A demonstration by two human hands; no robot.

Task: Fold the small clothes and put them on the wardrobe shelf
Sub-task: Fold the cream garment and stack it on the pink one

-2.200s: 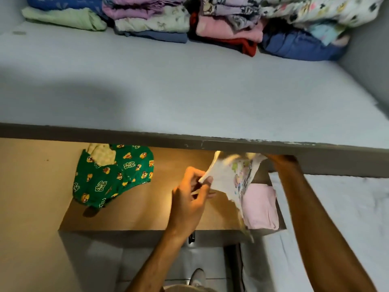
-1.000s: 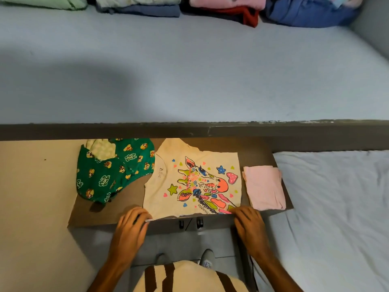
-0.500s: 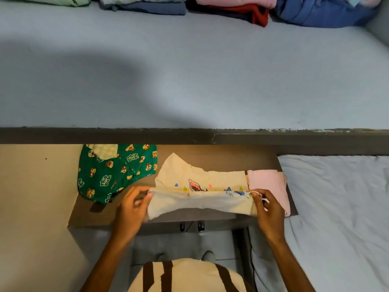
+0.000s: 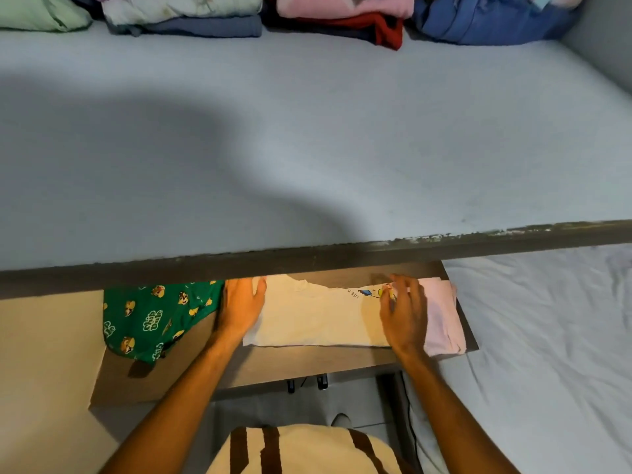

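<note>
A cream child's shirt (image 4: 314, 316) lies folded in half on the brown table (image 4: 273, 367), print side mostly tucked inside. My left hand (image 4: 241, 307) lies flat on its left end with straight fingers. My right hand (image 4: 403, 309) rests on the right end, fingers spread and relaxed. A green patterned garment (image 4: 154, 319) lies unfolded to the left. A folded pink piece (image 4: 444, 319) sits at the right, partly under my right hand. The grey wardrobe shelf (image 4: 307, 159) spreads above, with stacks of folded clothes (image 4: 342, 15) along its back.
The shelf's dark front edge (image 4: 307, 261) overhangs the back of the table. A bed with a white sheet (image 4: 547, 354) lies to the right. A beige wall (image 4: 41, 371) is on the left. Two feet and a striped shirt show below.
The shirt went from held in the air to spread flat print up, then its near edge was folded away from me. Both hands now rest flat on the folded shirt.
</note>
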